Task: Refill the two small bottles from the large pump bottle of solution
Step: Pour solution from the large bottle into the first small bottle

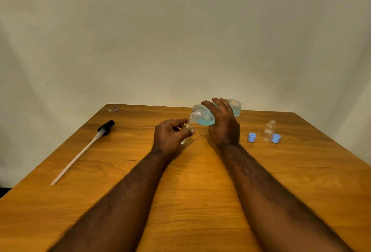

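Right grip (pixel 222 123) tilts large bottle (pixel 203 119), markings blurred, onto left grip's (pixel 170 137) small bottle (pixel 188 126).

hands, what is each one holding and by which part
Left hand grips a small bottle around its body; right hand holds the tilted large bottle around its middle.

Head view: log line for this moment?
right hand tilts large bottle; left hand holds small bottle at its neck; pump lies on table

Plain cream wall (pixel 180 30) right across the back, dim and warmly lit. In front, the wooden worktop (pixel 190 181): orange-brown, heavy grain, far corners rounded. A dark sliver (pixel 3 192) shows at its left edge.
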